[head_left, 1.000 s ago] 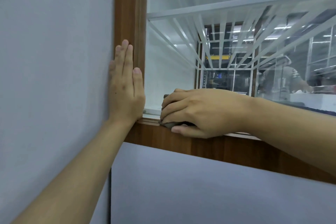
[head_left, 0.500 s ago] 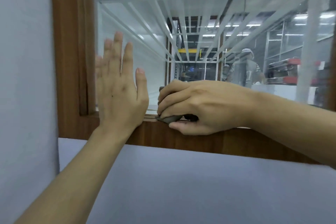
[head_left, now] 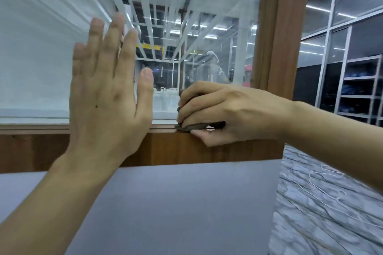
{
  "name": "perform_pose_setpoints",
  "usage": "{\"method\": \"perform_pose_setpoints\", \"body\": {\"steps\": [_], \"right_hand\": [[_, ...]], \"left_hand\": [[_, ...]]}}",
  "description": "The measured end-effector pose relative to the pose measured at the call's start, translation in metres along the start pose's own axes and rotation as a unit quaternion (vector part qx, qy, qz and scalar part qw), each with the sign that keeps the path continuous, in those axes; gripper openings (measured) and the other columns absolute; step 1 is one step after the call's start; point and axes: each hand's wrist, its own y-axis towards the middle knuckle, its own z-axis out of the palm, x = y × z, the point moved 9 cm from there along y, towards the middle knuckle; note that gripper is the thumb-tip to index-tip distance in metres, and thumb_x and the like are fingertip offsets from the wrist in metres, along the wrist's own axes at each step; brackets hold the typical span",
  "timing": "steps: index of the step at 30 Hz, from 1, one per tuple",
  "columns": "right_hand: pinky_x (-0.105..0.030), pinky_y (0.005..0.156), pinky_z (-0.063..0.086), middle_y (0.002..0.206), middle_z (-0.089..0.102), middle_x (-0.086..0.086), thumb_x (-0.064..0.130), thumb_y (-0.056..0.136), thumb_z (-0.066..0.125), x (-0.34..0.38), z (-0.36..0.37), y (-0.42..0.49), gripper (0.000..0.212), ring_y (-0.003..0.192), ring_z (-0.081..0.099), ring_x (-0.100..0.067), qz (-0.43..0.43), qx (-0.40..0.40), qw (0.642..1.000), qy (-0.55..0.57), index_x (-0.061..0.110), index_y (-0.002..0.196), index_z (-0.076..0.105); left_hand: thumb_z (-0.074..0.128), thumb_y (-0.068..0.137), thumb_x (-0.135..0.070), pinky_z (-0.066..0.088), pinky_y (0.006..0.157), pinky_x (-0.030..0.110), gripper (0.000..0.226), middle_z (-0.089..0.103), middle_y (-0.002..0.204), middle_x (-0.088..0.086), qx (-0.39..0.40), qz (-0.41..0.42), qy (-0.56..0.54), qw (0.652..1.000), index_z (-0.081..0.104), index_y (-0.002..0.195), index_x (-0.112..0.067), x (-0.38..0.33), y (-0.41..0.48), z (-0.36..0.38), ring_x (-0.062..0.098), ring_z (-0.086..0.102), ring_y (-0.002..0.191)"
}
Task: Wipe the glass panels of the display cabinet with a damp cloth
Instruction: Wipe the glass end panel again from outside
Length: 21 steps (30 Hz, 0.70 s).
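1. Under your right hand, low on the glass panel, a dark cloth is wadded in a curled-finger grip.
2. Left of that grip, your left hand is flat, fingers spread, holding nothing.
3. Soft, light cloth: hold it bunched in the grip; the glass is likely slick and fragile, so press evenly.

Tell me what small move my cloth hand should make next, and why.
Probably slide the right hand and its cloth rightward along the bottom of the glass panel toward the wooden post: the cloth sits at the sill, a short stretch from the post.
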Motion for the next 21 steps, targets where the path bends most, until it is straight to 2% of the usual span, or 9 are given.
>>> {"method": "perform_pose_setpoints", "body": {"steps": [6, 10, 13, 16, 19, 21], "right_hand": [[-0.034, 0.102, 0.050, 0.110, 0.075, -0.006, 0.012, 0.097, 0.069, -0.004, -0.012, -0.032, 0.015, 0.116, 0.063, -0.027, 0.042, -0.037, 0.998, -0.031, 0.002, 0.104, 0.079], [-0.035, 0.097, 0.053, 0.104, 0.076, -0.005, 0.009, 0.093, 0.073, 0.001, -0.012, -0.036, 0.010, 0.111, 0.066, -0.023, 0.088, -0.104, 0.990, -0.038, 0.003, 0.098, 0.080], [-0.032, 0.096, 0.055, 0.103, 0.077, -0.003, 0.006, 0.087, 0.078, 0.004, -0.010, -0.040, 0.011, 0.106, 0.068, -0.020, 0.124, -0.158, 0.980, 0.013, 0.005, 0.098, 0.081], [-0.030, 0.097, 0.055, 0.107, 0.077, 0.000, 0.006, 0.085, 0.080, 0.001, -0.005, -0.048, 0.018, 0.109, 0.069, -0.015, 0.169, -0.178, 0.963, 0.110, 0.008, 0.103, 0.080], [-0.027, 0.096, 0.054, 0.107, 0.076, 0.004, 0.007, 0.082, 0.080, -0.002, 0.000, -0.056, 0.020, 0.110, 0.069, -0.011, 0.230, -0.196, 0.931, 0.204, 0.009, 0.101, 0.080], [-0.025, 0.094, 0.054, 0.106, 0.076, 0.005, 0.008, 0.081, 0.079, -0.004, 0.001, -0.058, 0.019, 0.109, 0.070, -0.010, 0.269, -0.202, 0.909, 0.246, 0.009, 0.100, 0.081]], "left_hand": [[0.025, 0.107, -0.038, 0.001, 0.126, 0.050, 0.061, 0.016, 0.171, 0.010, 0.042, 0.025, 0.002, 0.999, 0.027, 0.160, -0.008, -0.029, -0.007, 0.023, 0.031, 0.008, 0.158], [0.024, 0.107, -0.037, 0.000, 0.126, 0.052, 0.061, 0.014, 0.171, 0.010, 0.051, 0.027, 0.022, 0.998, 0.025, 0.161, -0.009, -0.028, -0.008, 0.027, 0.032, 0.005, 0.158], [0.026, 0.108, -0.036, 0.002, 0.126, 0.052, 0.059, 0.017, 0.171, 0.011, 0.044, 0.035, 0.022, 0.998, 0.027, 0.160, -0.008, -0.028, -0.010, 0.025, 0.034, 0.008, 0.158], [0.031, 0.109, -0.032, 0.001, 0.126, 0.048, 0.055, 0.023, 0.168, 0.015, 0.045, 0.042, 0.007, 0.998, 0.033, 0.158, -0.006, -0.029, -0.012, 0.022, 0.039, 0.014, 0.156], [0.040, 0.107, -0.021, 0.003, 0.126, 0.050, 0.048, 0.032, 0.162, 0.023, 0.064, 0.025, -0.023, 0.997, 0.043, 0.151, 0.000, -0.032, -0.010, 0.018, 0.046, 0.021, 0.152], [0.045, 0.104, -0.012, 0.011, 0.126, 0.056, 0.044, 0.035, 0.158, 0.025, 0.102, 0.023, -0.049, 0.993, 0.048, 0.146, 0.002, -0.039, -0.011, 0.016, 0.046, 0.025, 0.150]]}}
